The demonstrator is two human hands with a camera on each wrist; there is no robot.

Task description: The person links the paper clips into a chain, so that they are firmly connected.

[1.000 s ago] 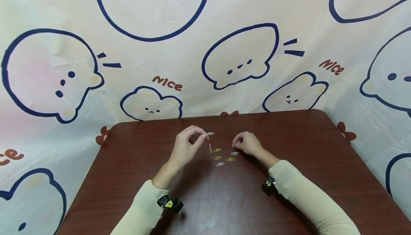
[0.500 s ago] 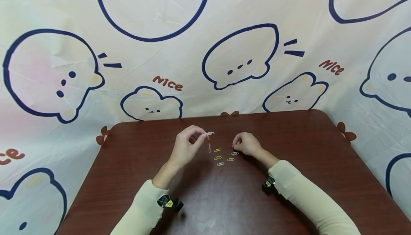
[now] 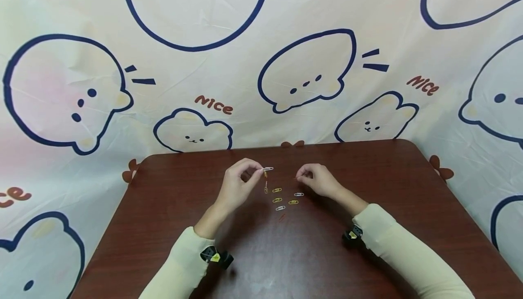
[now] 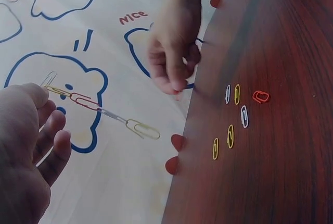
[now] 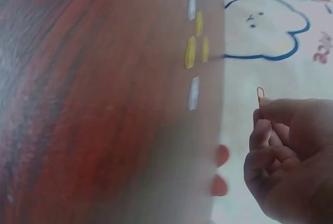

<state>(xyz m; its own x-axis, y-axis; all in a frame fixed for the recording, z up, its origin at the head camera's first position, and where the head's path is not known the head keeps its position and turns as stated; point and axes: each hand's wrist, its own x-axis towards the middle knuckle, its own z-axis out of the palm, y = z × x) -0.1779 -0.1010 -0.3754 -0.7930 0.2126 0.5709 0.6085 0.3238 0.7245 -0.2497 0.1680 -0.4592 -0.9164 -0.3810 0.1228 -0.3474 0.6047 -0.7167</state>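
Note:
My left hand (image 3: pixel 240 184) pinches a white paper clip (image 3: pixel 268 168) at the top of a hanging paper clip chain (image 4: pixel 86 101). Below that white clip, the linked clips run yellow, red, white and yellow in the left wrist view. Between the thumb and forefinger of my right hand (image 3: pixel 319 180) is a red paper clip (image 5: pixel 260 92), with one rounded end poking out. Both hands are raised above the table, apart from each other. Loose clips lie between and below them: a white clip (image 3: pixel 298 194), a yellow clip (image 3: pixel 293 202) and a red clip (image 3: pixel 282 217) among them.
The dark brown wooden table (image 3: pixel 261 262) ends at a printed cloth backdrop (image 3: pixel 245 81). Further loose clips on it are a white clip (image 3: pixel 280 208) and two yellow ones, the upper yellow clip (image 3: pixel 277 190) nearest the chain.
My right hand has risen off the table with the red paper clip, drawing slightly right. The left hand stays nearly still, while the chain's lower end has swung slightly left.

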